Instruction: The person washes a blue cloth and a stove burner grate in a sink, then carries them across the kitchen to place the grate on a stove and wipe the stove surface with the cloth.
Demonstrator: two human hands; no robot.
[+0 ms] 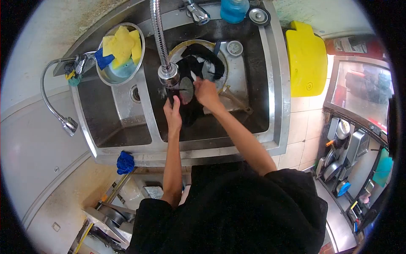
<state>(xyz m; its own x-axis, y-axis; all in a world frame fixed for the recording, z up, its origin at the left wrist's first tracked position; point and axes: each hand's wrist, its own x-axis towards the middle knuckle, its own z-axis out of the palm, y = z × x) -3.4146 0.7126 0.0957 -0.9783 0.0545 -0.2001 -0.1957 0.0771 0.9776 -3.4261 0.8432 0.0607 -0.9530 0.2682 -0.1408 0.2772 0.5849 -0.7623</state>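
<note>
My left hand (173, 113) is closed on the dark handle end of a round, greyish utensil (186, 89) under the tap head (168, 75). My right hand (206, 94) is closed around a small white tool (193, 75), whose tip shows beside the utensil's upper edge; what the tool is cannot be made out. Behind the hands, a round pan (225, 70) lies in the right basin, its handle (238, 100) pointing to the lower right. Black items (207, 55) lie in the pan, and a small round dish (234, 48) sits at its right.
A metal bowl (142, 59) with yellow sponges (122, 45) and a blue cloth overhangs the left basin (127, 135). A blue bottle (234, 10) and a round metal lid (259, 15) stand at the back edge. A yellow container (306, 61) is on the right.
</note>
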